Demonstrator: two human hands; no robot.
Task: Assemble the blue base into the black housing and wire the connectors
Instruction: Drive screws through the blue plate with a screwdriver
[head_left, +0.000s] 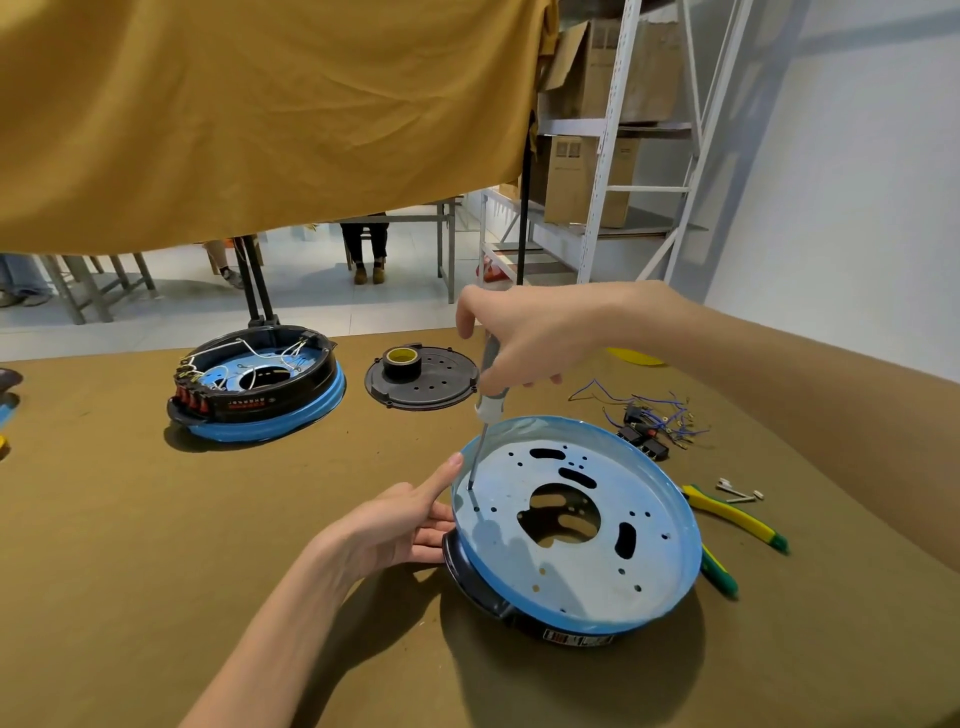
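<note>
On the brown cloth-covered table (130, 519) the round blue metal base (576, 525), pierced with holes and slots, sits in the black plastic housing (470, 571), whose dark rim shows under its left and lower edge. The person's right hand (530, 338) is curled around the handle of a screwdriver with a grey and white grip (491, 384) — its thin shaft runs down to the blue base's floor near the left wall, the tip touching or just above a small hole there. The left hand (405, 525) rests against the housing's left side, forefinger stretched up along the blue rim, the other fingers pressed nearly straight to the black edge.

Right of the base lie yellow-and-green handled pliers (737, 517), partly hidden behind the rim, and a few small pale metal terminals (737, 491). Further back is a tangle of blue wires with black connectors (649, 421). Behind the base a black perforated round cover (421, 379) carries a roll of black tape (401, 361). At the left stands a finished black-and-blue unit with white wires (257, 384).
</note>
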